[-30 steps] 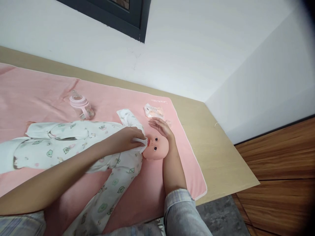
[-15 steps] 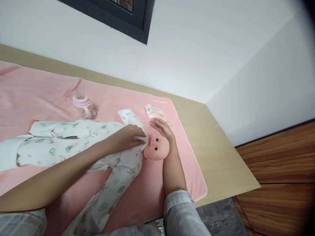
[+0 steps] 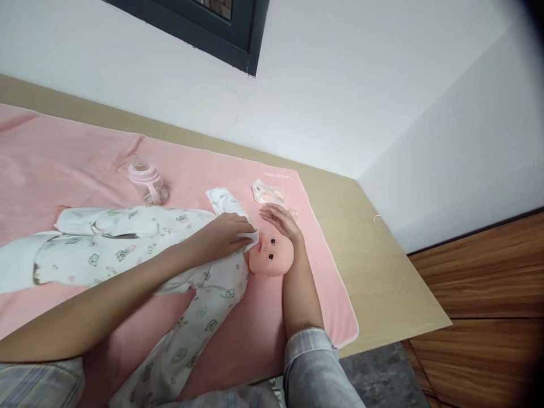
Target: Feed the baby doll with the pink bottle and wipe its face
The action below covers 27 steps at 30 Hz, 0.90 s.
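A baby doll (image 3: 272,262) lies on its back, its head toward the right, dressed in a white printed outfit (image 3: 223,277). Pinched in my left hand (image 3: 219,232) is a white tissue (image 3: 251,239), which is right by the doll's mouth and chin. My right hand (image 3: 280,220) rests past the top of the doll's head, fingers extended and loosely curved, holding nothing; its forearm lies close along the crown. Near those fingertips is a small plastic packet (image 3: 268,194), with a small clear item (image 3: 293,213) beside it.
A pink blanket (image 3: 327,294) covers much of the light wooden table (image 3: 361,243). A baby bottle with pink handles (image 3: 147,180) stands beyond the doll's body. Behind rises a white wall (image 3: 314,73) with a dark window frame (image 3: 238,48). Wooden panels (image 3: 488,277) are at the right.
My left hand and the tissue have shifted very slightly at the doll's chin, and more of the tissue shows. The right hand stays beside the head.
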Tool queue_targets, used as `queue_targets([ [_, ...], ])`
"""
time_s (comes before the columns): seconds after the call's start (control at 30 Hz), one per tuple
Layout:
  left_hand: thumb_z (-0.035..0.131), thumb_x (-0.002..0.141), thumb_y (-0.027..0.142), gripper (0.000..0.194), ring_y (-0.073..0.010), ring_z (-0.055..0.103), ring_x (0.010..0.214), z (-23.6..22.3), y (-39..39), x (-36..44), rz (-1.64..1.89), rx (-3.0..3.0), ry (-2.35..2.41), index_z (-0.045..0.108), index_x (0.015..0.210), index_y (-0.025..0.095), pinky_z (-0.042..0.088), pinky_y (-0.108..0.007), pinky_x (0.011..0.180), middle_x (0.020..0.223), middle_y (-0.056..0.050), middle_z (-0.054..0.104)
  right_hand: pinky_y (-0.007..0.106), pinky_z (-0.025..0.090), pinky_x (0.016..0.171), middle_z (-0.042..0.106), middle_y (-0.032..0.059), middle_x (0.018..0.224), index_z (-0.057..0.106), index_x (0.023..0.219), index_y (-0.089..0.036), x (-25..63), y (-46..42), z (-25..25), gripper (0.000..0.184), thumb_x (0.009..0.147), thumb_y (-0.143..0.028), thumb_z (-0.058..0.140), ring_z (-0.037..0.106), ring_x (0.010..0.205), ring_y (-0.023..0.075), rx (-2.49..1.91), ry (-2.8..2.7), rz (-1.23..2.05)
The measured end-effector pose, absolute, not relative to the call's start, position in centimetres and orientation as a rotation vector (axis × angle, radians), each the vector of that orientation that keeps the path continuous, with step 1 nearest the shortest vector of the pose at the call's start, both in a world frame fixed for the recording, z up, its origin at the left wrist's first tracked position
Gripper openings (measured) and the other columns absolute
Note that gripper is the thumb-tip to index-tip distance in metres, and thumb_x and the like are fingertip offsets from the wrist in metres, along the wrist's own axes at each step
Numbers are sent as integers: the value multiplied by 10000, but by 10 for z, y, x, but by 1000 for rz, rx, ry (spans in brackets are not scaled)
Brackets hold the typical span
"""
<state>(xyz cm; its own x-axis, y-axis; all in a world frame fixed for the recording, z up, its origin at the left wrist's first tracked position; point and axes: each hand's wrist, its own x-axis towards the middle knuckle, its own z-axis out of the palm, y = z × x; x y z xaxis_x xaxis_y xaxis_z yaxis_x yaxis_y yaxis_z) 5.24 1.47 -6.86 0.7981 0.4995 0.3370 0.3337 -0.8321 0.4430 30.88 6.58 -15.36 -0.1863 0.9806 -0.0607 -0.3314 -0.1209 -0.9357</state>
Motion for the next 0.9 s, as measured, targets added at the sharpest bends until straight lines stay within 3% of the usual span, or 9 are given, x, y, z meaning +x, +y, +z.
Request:
queue_targets([
  [0.4,401,919,180,250,-231,562,848,-76,14,55,716,2626,638,644,975,174,409,-350,792,900,-77,646,397,456,1090,713,65,1081,626,1039,-191,309,67,-156,380,709,-324,760,675,1032,183,-902,-1022,1554],
  [0.9,409,919,201,247,-212,543,878,-52,-4,51,555,2427,612,643,990,170,399,-290,750,909,-59,590,419,441,1108,718,63,1078,638,1049,-191,310,66,-156,365,731,-324,755,679,1046,201,-891,-1030,1554],
])
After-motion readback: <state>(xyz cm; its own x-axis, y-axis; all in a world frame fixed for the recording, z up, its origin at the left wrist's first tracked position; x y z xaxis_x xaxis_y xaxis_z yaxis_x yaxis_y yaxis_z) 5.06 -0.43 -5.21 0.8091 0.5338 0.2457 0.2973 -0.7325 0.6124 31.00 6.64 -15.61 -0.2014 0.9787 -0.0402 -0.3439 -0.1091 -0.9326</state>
